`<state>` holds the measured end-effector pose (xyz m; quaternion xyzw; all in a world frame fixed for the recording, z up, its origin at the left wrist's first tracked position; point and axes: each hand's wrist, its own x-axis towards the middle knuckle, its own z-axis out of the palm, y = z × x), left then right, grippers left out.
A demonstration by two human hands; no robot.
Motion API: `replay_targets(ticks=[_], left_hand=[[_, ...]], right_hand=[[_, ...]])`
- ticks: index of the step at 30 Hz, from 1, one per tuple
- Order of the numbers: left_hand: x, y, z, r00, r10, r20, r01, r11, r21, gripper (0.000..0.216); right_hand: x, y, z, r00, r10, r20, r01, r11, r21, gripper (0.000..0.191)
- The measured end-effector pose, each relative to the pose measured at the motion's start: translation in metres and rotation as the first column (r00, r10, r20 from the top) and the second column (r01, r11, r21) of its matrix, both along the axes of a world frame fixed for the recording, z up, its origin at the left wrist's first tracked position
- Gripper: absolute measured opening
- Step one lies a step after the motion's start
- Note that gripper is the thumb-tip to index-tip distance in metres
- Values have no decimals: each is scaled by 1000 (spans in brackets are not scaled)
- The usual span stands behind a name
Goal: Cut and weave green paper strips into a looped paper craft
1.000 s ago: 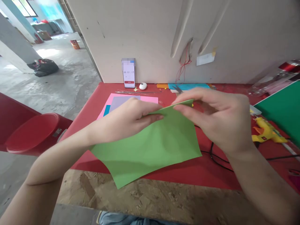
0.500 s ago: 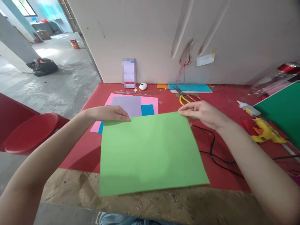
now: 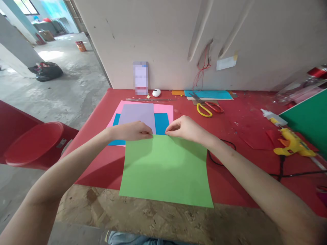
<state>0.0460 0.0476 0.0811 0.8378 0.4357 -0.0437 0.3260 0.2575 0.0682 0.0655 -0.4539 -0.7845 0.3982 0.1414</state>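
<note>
A green sheet of paper [image 3: 167, 170] lies across the front of the red tabletop, its near edge reaching over the brown board. My left hand [image 3: 138, 131] is closed on its far edge, left of the middle. A short way to the right, my right hand [image 3: 182, 128] pinches the same edge between thumb and fingers. Just beyond the hands rest a purple sheet [image 3: 138, 114], a blue sheet [image 3: 161, 123] and a pink sheet [image 3: 168, 108], overlapping one another.
Scissors [image 3: 204, 109] with yellow and red handles lie at the back. On the right are a yellow glue gun [image 3: 293, 146], a small glue bottle [image 3: 273, 117] and a black cable [image 3: 293, 175]. A phone [image 3: 141, 78] leans on the wall near a white mouse-like object [image 3: 156, 92].
The green sheet has come down lower and flatter. My right hand has slid left along its far edge, and my left hand has shifted right, so they are closer together.
</note>
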Motion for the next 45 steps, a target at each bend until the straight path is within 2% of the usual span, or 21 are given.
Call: replay_targets(ticks=[9, 15, 19, 24, 27, 31, 35, 39, 42, 45], left_hand=[[9, -8, -6, 999, 13, 52, -15, 999, 42, 26], [18, -11, -13, 994, 44, 103, -63, 980, 191, 26], [3, -13, -9, 984, 86, 158, -117, 973, 197, 27], [-24, -14, 2, 980, 145, 136, -167, 972, 168, 26], [-27, -13, 4, 983, 160, 91, -173, 973, 153, 27], [-6, -14, -1, 984, 125, 126, -143, 979, 146, 29], [27, -16, -11, 974, 77, 215, -126, 965, 228, 28], [35, -17, -15, 961, 87, 261, -156, 954, 256, 25], [25, -15, -17, 955, 98, 282, -167, 958, 234, 23], [20, -12, -19, 949, 118, 291, -180, 963, 198, 23]], right_hand=[[-15, -7, -4, 999, 35, 28, -35, 999, -23, 11], [-20, -8, -3, 999, 13, 31, -14, 1000, 6, 14], [-5, -5, 3, 999, -22, 48, 22, 1000, 18, 13], [30, 0, 4, 996, -64, 63, 61, 997, 44, 11], [40, 0, 2, 995, -78, 57, 75, 996, 56, 10], [30, -6, 5, 997, -72, 37, 69, 995, 72, 10], [13, -14, 11, 998, -46, 33, 42, 993, 108, 10], [25, -14, 14, 998, -19, 52, 12, 991, 133, 11], [50, -9, 13, 990, -130, 63, 124, 988, 90, 9], [63, -8, 10, 967, -252, -22, 253, 963, 91, 8]])
